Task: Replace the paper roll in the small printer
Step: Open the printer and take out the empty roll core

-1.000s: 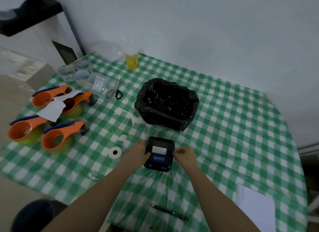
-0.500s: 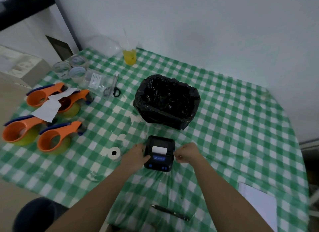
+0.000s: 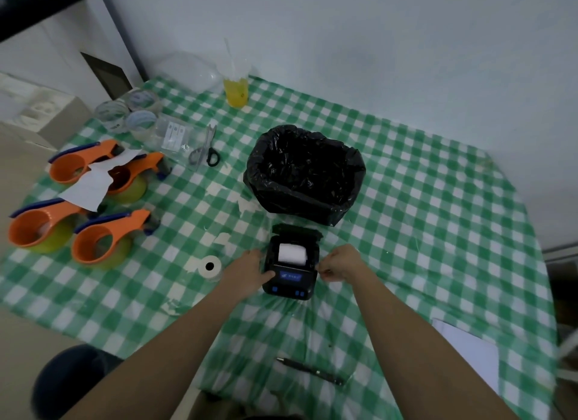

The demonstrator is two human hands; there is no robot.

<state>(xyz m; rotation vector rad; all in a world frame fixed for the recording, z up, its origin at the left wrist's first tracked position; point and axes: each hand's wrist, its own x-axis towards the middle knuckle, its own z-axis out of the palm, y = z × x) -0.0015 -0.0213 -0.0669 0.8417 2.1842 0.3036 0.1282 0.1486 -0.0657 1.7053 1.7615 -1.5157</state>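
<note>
Head view, looking down on a counter (image 3: 438, 200) w/ green-and-white checked cloth. Centre, near edge: small black printer (image 3: 291, 265), lid (image 3: 295, 229) swung up and back toward the black-lined bin (image 3: 305, 172) just behind it. White paper roll (image 3: 292, 253) sits in the open compartment; blue display and buttons face the viewer.

Left hand (image 3: 248, 269) lies against the printer's left side, fingers curved round the casing, thumb on the front panel beside the display: it holds the printer body. Right hand (image 3: 339, 263) is at the printer's right side, fingers curled in and nearly closed; fingertips touch or almost touch the casing edge, and whether anything is pinched between them cannot be told.

Second paper roll (image 3: 212, 267) stands on end on the cloth, just left of the left hand, not touching it.

Far left: four orange tape dispensers (image 3: 103, 244) in two rows, a white paper sheet (image 3: 90, 188) lying over the rear pair. Behind these: clear tape rolls (image 3: 125, 113), a clear packet (image 3: 173, 135), scissors (image 3: 205, 150). At the back by the wall: cup of yellow liquid (image 3: 236, 91). Near edge: black pen (image 3: 309, 371) between the forearms; white paper sheets (image 3: 466, 351) at lower right.
</note>
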